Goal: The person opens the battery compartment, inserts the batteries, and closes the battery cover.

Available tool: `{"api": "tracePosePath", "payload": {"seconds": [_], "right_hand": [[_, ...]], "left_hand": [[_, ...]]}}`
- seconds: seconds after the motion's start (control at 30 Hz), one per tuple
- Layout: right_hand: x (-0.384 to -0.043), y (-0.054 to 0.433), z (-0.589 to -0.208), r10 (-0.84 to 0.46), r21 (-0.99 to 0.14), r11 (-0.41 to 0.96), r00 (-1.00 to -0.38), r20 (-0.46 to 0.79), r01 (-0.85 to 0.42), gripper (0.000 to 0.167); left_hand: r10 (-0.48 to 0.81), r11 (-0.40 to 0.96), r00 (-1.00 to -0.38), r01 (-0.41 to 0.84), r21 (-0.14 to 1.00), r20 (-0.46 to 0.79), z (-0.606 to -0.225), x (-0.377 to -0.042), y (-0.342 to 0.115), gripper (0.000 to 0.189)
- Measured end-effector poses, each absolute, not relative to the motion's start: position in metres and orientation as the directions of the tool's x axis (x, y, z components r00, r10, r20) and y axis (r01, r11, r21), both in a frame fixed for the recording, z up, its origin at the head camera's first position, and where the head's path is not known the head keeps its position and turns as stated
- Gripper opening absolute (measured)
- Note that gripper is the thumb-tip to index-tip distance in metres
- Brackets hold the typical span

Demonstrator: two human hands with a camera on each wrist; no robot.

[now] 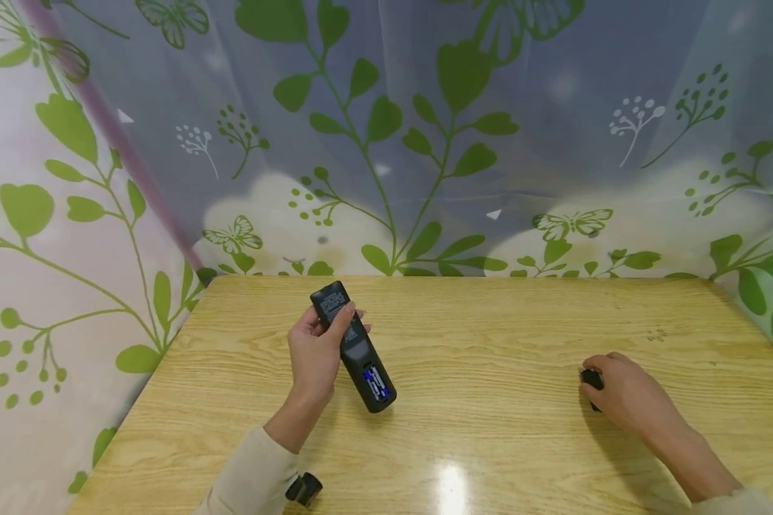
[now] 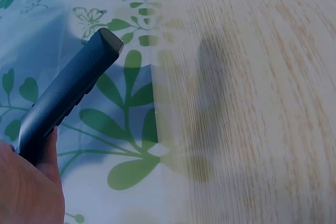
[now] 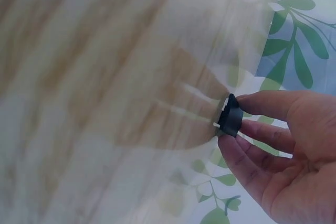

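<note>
In the head view my left hand grips a black remote control, its back turned up and its thumb lying across the label. The battery compartment at the near end is uncovered, with blue batteries inside. The left wrist view shows the remote from its side, raised above the table with a shadow below. Over to the right, my right hand pinches a small black battery cover between thumb and fingers. In the right wrist view, small tabs show along the edge of the cover.
A wooden table spans the space below both hands. Patterned cloth with green leaves and butterflies hangs behind its far edge and along the sides. A small black strapped object shows beside the left sleeve.
</note>
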State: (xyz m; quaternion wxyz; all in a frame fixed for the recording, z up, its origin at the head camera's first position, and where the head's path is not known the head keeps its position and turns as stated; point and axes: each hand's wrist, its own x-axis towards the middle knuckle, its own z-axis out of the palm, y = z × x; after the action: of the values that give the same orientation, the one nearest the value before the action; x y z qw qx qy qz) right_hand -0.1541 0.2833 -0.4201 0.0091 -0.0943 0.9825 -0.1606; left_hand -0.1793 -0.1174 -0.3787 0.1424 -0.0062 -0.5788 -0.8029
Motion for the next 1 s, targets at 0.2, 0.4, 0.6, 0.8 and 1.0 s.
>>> {"api": "tracePosePath", "payload": {"seconds": [0.2,0.4,0.6,0.8,1.0], "right_hand": [[-0.1544,0.2825,-0.4175,-0.181,-0.303,0.938,-0.983,-0.017,-0.168,0.035],[-0.1546,0.2826,-0.417,-0.188,-0.311,0.934,-0.982,-0.016,-0.173,0.032],[-0.1548,0.2839,-0.4159,-0.187,-0.343,0.926,-0.981,-0.047,-0.16,0.032],[-0.1561,0.2846,-0.4149,-0.182,-0.365,0.92,-0.981,-0.074,-0.143,0.032],[-0.1562,0.2856,-0.4141,-0.169,-0.385,0.915,-0.982,-0.085,-0.124,0.034]], "left_hand": [[-0.216,-0.279,-0.961,0.229,0.933,0.172,-0.378,-0.1798,-0.1165,0.03],[-0.203,-0.282,-0.964,0.227,0.932,0.173,-0.3776,-0.1804,-0.1156,0.032],[-0.203,-0.283,-0.964,0.226,0.932,0.172,-0.3766,-0.1799,-0.1149,0.033],[-0.202,-0.281,-0.964,0.226,0.933,0.173,-0.3768,-0.1792,-0.1152,0.034],[-0.201,-0.28,-0.963,0.233,0.931,0.181,-0.3775,-0.1787,-0.1158,0.034]]}}
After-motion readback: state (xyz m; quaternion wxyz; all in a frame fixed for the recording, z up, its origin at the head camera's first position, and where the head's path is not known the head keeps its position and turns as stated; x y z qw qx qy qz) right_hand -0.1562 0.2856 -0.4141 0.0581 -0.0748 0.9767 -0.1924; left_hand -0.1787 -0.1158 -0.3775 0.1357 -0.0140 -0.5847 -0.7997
